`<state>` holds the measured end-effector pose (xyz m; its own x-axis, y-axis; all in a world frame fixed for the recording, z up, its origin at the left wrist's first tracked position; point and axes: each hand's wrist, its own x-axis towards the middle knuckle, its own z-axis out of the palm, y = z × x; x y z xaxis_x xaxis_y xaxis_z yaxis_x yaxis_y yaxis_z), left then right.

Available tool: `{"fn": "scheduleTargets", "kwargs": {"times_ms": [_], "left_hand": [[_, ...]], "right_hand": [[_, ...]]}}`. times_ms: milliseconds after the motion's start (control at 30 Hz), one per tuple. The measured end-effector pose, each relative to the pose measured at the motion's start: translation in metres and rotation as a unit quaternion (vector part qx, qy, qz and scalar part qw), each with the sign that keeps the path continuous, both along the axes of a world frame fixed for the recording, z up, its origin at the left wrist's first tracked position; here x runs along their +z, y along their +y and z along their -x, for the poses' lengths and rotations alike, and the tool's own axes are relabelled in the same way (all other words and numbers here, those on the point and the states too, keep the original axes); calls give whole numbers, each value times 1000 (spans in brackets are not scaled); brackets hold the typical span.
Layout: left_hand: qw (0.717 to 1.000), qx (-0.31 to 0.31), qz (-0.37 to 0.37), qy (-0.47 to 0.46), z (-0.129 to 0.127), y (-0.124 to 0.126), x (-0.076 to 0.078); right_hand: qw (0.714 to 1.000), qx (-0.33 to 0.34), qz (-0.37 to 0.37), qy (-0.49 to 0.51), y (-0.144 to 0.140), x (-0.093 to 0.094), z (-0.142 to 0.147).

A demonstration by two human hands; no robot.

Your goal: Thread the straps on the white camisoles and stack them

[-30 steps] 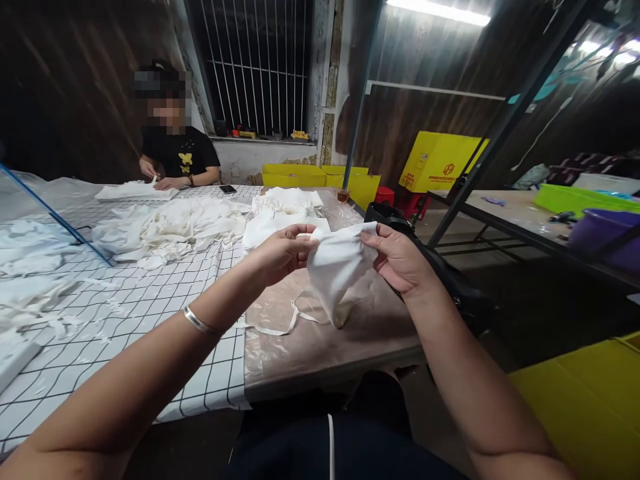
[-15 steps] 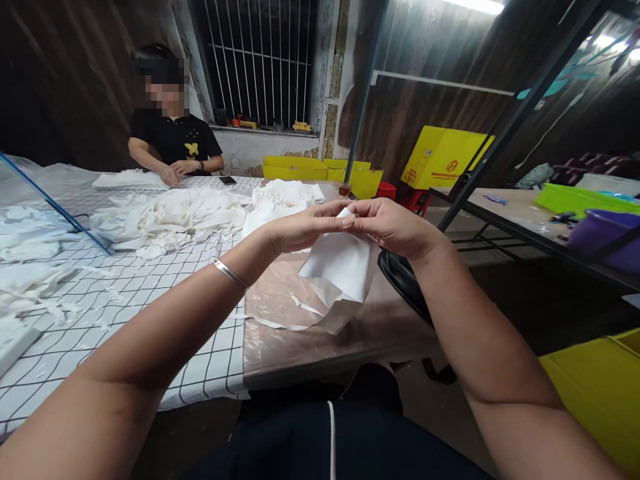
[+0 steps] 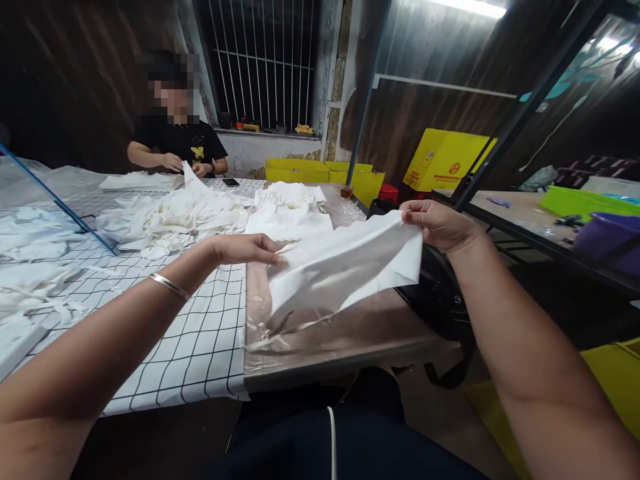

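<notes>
Clearly the fingertips of the left hand (image 3: pixel 245 248) are pinched closed on one corner of the white cloth (image 3: pixel 345 267), and the right hand (image 3: pixel 440 225) is closed on the opposite upper corner, thumb on top and the other fingers curled under the edge. Because the two hands stand well apart, the cloth is pulled open between them as a flat sheet, which seems to be the reason for this hold: I judge it lets the piece spread out without wrinkles. The cloth hangs in the air, its lower edge sagging toward the table (image 3: pixel 350 333) and coming near the clear plastic film on the brown surface; I cannot tell if it touches it. Further along the table from the cloth, a stack of folded white pieces (image 3: pixel 290 223) lies, and to the left of it a loose heap of white cloth (image 3: pixel 170 217) rests on the checked covering (image 3: pixel 200 333). Beyond the heap another person (image 3: pixel 175 143) sits with both hands on some fabric. Beside the table, below the right hand, there is a black bag (image 3: pixel 440 307)
</notes>
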<state>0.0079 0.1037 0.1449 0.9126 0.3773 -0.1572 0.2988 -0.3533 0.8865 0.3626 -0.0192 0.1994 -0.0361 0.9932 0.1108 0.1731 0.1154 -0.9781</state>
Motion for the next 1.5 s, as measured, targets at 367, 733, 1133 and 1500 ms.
{"fn": "scheduleTargets", "kwargs": {"times_ms": [367,733,1133,1500], "left_hand": [[973,159,-51,-160,24,-1,36],[990,124,26,-59,38,-7,-21],[974,161,9,-161,-70,-42,-6],[993,25,13,-114,-66,-58,-58]], "right_hand": [[985,4,22,-172,6,-2,-21],[970,64,103,-210,27,-49,-15],[970,164,-35,-178,36,-43,109],[938,91,-71,-328,18,45,76]]}}
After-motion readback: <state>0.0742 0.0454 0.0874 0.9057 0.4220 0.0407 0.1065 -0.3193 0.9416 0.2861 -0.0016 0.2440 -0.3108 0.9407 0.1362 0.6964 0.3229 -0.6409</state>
